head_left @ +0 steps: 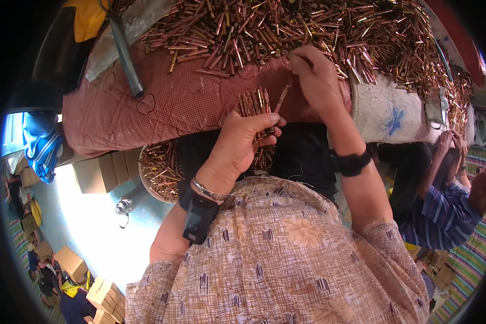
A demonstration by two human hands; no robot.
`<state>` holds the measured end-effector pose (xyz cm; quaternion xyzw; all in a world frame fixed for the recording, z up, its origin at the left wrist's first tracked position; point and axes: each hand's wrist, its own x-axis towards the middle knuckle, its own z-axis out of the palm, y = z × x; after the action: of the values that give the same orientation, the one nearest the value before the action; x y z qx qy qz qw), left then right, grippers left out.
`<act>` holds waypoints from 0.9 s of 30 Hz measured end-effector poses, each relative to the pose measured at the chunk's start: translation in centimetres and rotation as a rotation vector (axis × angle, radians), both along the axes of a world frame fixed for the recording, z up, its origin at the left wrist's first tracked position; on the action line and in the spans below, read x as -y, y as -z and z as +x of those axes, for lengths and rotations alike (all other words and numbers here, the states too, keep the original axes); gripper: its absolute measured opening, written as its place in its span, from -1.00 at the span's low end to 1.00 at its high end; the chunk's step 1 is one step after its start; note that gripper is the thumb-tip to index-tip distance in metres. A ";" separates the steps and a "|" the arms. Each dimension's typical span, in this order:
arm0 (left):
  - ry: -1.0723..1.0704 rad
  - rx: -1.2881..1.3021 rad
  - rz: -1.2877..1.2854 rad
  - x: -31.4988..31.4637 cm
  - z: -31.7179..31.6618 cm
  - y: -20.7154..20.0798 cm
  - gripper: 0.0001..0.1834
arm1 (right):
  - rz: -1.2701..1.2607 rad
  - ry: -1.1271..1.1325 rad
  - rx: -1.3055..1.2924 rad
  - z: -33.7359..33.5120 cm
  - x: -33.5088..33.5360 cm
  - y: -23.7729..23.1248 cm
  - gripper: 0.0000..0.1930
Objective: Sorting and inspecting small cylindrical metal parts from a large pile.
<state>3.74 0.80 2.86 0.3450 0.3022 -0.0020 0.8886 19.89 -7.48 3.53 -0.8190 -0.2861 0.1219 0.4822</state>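
My left hand (233, 141) is closed round an upright bundle of slim copper-coloured metal rods (252, 102). A single rod (282, 99) leans away from the bundle by my left thumb tip. To the right and a little farther off, my right hand (317, 76) is bent over the near edge of a big heap of such rods (286, 27), its thumb and forefinger drawn together. Whatever sits between those fingertips is too small to make out. Below the hands, a tub (164, 173) of similar rods is partly hidden by my left arm.
Red checked cloth (146, 116) covers the padded table edge, with white cloth (386, 110) farther right. A metal tube (125, 56) hangs at the upper left. At the right, a co-worker's hands (452, 141) are near the edge. Cardboard boxes (100, 173) stand lower left.
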 end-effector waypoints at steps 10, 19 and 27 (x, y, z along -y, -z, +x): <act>-0.011 0.000 0.003 -0.3 -0.3 0.2 -0.87 | -0.186 -0.144 0.562 1.1 -2.3 2.7 -0.85; -0.009 -0.002 0.010 -0.2 -0.3 0.5 -0.87 | -0.265 -0.120 0.596 1.1 -2.2 2.2 -0.84; -0.012 -0.002 0.057 -0.2 -0.5 0.2 -0.86 | 0.393 -0.098 -0.600 -2.7 2.3 -0.4 -0.85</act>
<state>3.21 1.04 2.62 0.3686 0.3048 0.0116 0.8781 17.22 -9.76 3.94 -0.6240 -0.1889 0.3224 0.6864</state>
